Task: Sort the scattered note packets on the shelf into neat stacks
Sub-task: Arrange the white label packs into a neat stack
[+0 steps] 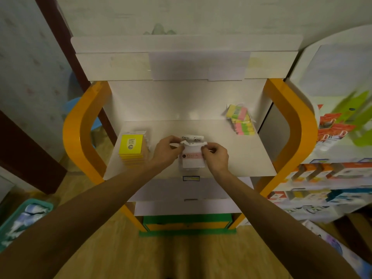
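A white note packet with a pink band (pixel 192 159) lies at the front middle of the white shelf (pixel 231 154). My left hand (pixel 167 151) pinches its top left corner and my right hand (pixel 216 156) pinches its top right corner. Behind it lies another white packet with a black label (pixel 194 137). A neat stack of yellow note packets (pixel 131 149) stands at the shelf's left. Several pink, green and yellow packets (pixel 241 121) lie loosely piled at the back right.
Orange side frames (pixel 80 125) flank the shelf, with lower white shelves (pixel 181 206) beneath. A second rack with boxed goods (pixel 330 178) stands on the right. A teal basket (pixel 22 218) sits on the floor at left.
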